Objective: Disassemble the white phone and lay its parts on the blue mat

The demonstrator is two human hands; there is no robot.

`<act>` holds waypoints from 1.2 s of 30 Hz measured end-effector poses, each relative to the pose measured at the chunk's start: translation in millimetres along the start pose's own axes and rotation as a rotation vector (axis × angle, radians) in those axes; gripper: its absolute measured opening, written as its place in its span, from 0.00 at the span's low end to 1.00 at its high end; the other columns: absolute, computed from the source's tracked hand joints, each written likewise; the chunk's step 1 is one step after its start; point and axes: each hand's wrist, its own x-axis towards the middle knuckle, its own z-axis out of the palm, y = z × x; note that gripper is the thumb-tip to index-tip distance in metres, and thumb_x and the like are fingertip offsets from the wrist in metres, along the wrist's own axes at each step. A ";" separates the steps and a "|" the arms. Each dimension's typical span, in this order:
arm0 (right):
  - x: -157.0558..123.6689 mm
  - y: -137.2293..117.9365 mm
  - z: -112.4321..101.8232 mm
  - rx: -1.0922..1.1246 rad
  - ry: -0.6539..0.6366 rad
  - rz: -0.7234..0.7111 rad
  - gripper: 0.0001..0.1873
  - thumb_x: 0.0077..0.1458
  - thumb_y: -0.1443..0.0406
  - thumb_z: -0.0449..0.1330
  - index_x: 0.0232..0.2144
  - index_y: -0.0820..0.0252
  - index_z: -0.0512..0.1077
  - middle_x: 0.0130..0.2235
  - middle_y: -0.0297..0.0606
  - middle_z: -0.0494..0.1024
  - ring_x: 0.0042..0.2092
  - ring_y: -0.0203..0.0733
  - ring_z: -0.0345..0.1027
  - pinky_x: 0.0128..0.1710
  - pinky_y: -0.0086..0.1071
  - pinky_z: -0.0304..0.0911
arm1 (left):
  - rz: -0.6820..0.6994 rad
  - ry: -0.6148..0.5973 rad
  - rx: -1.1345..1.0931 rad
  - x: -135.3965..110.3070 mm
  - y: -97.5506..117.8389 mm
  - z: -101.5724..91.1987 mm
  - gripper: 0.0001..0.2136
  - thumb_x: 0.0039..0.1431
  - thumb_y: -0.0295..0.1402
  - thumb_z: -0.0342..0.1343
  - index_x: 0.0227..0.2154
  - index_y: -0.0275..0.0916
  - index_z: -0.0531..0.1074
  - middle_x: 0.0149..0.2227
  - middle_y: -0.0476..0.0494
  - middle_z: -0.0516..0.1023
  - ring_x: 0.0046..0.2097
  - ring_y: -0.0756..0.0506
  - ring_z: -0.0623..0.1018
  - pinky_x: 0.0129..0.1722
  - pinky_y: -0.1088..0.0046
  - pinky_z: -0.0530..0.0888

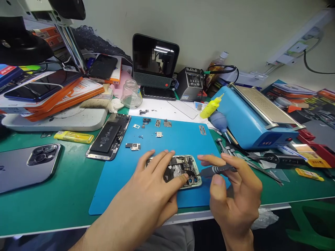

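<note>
Though half hidden under spread fingers (158,161) of left hand (149,190), opened phone (184,166); right hand (235,195) seemingly pinching screwdriver (217,170).

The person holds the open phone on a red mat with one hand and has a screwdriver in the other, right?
Not quite. The head view shows the mat is blue, not red. The left hand does rest on the open phone, and the right hand holds the screwdriver.
</note>
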 end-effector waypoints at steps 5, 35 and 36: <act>0.4 -1.0 1.4 -0.012 -0.013 0.072 0.28 0.62 0.74 0.68 0.61 0.50 0.71 0.56 0.43 0.84 0.54 0.50 0.82 0.47 0.47 0.80 | 0.003 -0.002 0.020 -0.1 -0.3 1.1 0.22 0.73 0.31 0.60 0.66 0.50 0.70 0.73 0.26 0.68 0.76 0.32 0.66 0.72 0.35 0.64; 1.2 -7.6 -1.6 0.342 0.150 0.377 0.26 0.74 0.66 0.60 0.70 0.44 0.65 0.43 0.36 0.82 0.34 0.37 0.76 0.28 0.30 0.77 | 0.036 0.116 -0.026 4.1 4.4 -9.5 0.16 0.78 0.36 0.57 0.64 0.49 0.72 0.69 0.35 0.71 0.69 0.32 0.70 0.64 0.43 0.72; 1.4 -7.2 -2.4 0.367 0.111 0.375 0.26 0.74 0.66 0.60 0.70 0.43 0.65 0.43 0.35 0.82 0.33 0.37 0.76 0.28 0.30 0.78 | 0.014 0.158 -0.030 5.7 4.9 -9.7 0.13 0.78 0.37 0.57 0.60 0.48 0.75 0.63 0.37 0.76 0.63 0.33 0.74 0.59 0.46 0.74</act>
